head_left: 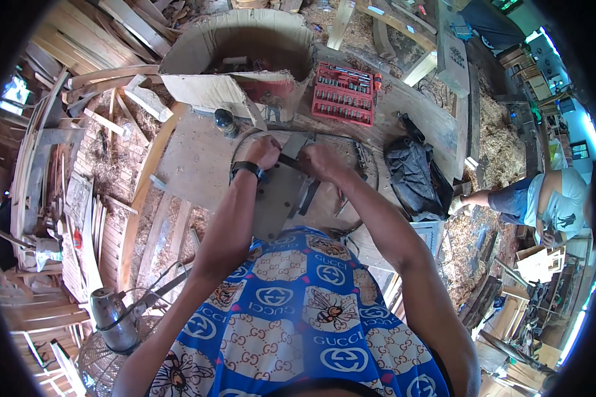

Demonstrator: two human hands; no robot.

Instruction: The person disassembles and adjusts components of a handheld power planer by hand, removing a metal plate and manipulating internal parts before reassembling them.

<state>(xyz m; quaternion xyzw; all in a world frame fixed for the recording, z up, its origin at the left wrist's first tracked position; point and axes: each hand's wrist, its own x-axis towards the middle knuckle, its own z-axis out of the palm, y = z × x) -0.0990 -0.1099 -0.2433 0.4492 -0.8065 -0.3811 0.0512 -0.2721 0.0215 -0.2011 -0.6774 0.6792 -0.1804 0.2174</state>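
My left hand [263,153], with a dark watch on its wrist, is closed at one end of a short dark flat strip [289,161]. At the strip's other end, my right hand [319,163] is closed too. Beneath both hands lies a flat grey plate with several holes [271,202], reaching toward my body. Another dark, narrow bar [307,197] rests by the plate's right side, below my right hand. My fingers hide the strip's ends, and its exact kind is unclear.
Beyond my hands stand a torn cardboard box [238,89] and a dark-capped jar [225,123]. A red socket set [343,94] lies open to the right, near a black bag [417,175]. A fan [116,324] is at lower left; another person [553,198] is far right.
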